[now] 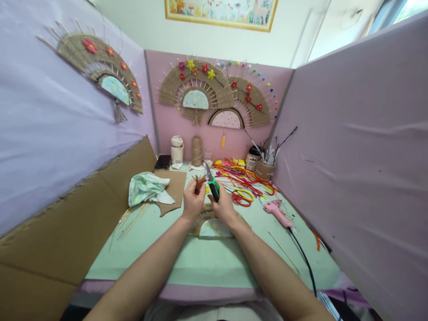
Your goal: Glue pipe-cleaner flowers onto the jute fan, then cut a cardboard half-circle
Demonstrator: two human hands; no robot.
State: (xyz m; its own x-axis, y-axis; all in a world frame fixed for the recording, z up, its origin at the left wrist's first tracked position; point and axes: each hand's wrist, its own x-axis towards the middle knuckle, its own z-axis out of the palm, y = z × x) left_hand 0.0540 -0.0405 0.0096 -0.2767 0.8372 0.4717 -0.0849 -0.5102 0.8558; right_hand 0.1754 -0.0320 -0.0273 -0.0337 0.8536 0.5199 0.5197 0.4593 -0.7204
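Nearest, both forearms are seen reaching in from the bottom edge over the pale green surface. The left hand is closed, w/ fingertips pinched on a small spiky brown-red craft piece, which is held up just above the surface. The right hand is wrapped round the green-handled snips, blades pointed up and to the left, tip just beside the craft piece; whether the blades are apart can't be told. Directly under the hands a half-made woven fan is laid flat, partly hidden by the wrists. To the right a pink glue gun is laid on the surface, its black cord trailing to the near edge, and a single thin stick is seen beside the cord. To the left a bundle of bamboo skewers is spread out next to a cardboard offcut, on which a crumpled pale green cloth is piled. A large cardboard sheet is leaned along the left wall. Further back, a tangle of red, orange & yellow pipe cleaners is heaped, w/ a twine spool, a white jar and tool cups set at the rear. Finished woven fans w/ small flowers are pinned on the pink & lilac panels behind.
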